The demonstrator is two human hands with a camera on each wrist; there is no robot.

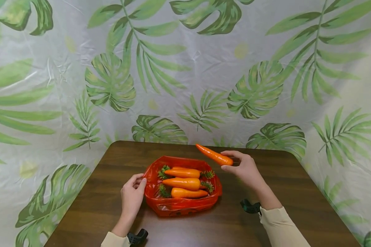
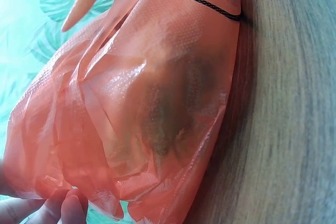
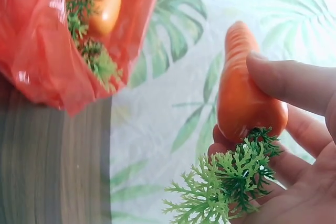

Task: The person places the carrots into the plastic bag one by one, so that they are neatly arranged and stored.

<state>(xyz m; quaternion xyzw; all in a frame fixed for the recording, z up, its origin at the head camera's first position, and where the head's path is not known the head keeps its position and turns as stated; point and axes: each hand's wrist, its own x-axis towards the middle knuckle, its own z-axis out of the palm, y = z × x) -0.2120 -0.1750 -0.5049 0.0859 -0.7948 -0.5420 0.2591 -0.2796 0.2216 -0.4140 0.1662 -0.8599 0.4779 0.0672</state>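
A red plastic bag [image 1: 185,207] lies with its mouth spread upward on the table, several orange carrots [image 1: 185,184] with green tops side by side in it. My left hand [image 1: 133,193] pinches the bag's left rim between thumb and fingers; the left wrist view shows these fingertips [image 2: 73,208] on the crumpled plastic. Up to the right of the bag, my right hand [image 1: 242,168] grips one more carrot [image 1: 214,155] by its thick end, its tip pointing up and left. In the right wrist view the thumb presses the carrot [image 3: 247,93] and its leafy green top hangs over the palm.
The brown wooden table [image 1: 235,223] extends around the bag. Behind it hangs a pale sheet [image 1: 204,75] printed with green leaves. A dark band [image 1: 250,206] sits by the right wrist and another dark band [image 1: 138,236] by the left wrist.
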